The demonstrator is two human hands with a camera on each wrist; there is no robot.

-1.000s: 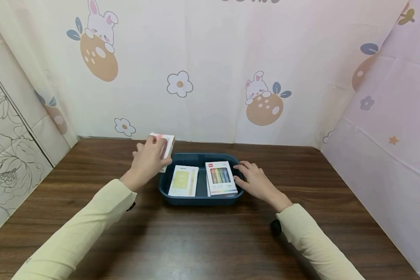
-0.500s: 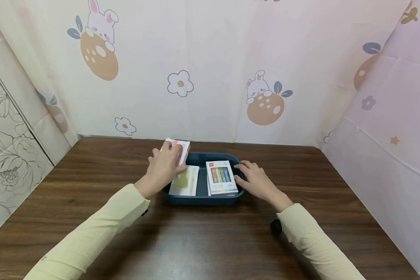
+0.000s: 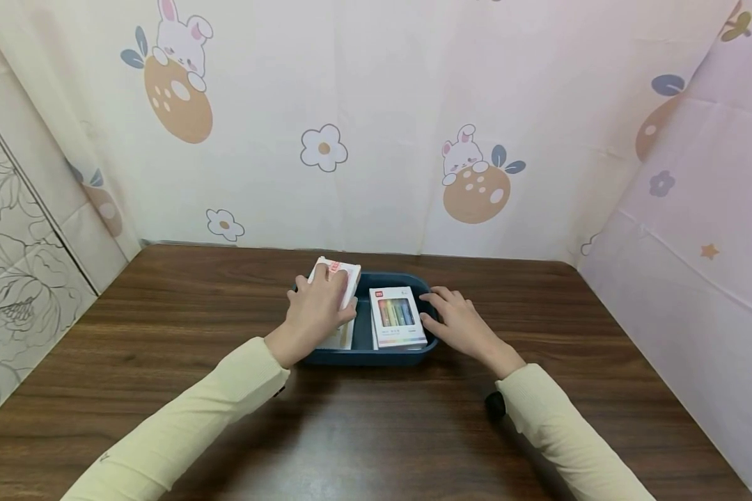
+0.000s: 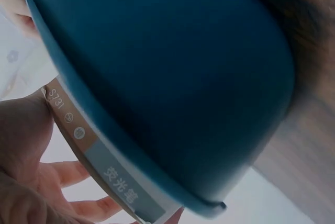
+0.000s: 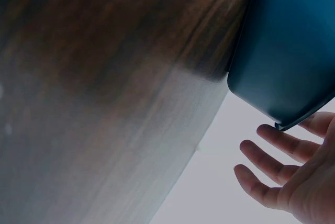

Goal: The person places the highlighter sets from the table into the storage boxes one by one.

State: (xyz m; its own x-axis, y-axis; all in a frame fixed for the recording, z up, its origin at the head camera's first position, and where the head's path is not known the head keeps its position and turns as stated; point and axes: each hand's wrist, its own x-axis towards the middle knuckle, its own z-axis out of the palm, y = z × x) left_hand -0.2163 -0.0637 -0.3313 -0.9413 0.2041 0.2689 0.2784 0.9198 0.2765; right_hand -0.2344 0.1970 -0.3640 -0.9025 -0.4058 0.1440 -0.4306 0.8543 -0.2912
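My left hand (image 3: 315,306) grips a white highlighter box (image 3: 352,273) between thumb and fingers, over the left half of a dark blue plastic bin (image 3: 366,358). In the left wrist view the side of the highlighter box (image 4: 112,161) shows lettering, just beyond the bin's rim (image 4: 131,156). Beneath it, a flat box with a yellow-green panel (image 3: 340,341) lies in the bin, mostly covered by the hand. A white box of coloured sticks (image 3: 398,316) lies in the right half, on another box. My right hand (image 3: 462,321) rests at the bin's right rim, fingers loosely spread.
The bin stands on a dark wooden table (image 3: 376,431). A patterned curtain (image 3: 388,195) hangs along the table's back edge, and more printed cloth (image 3: 683,229) borders the right side.
My left hand has carried the highlighter box rightward and slightly down, from beside the bin's left rim to above the flat box inside. The right hand stays at the rim.
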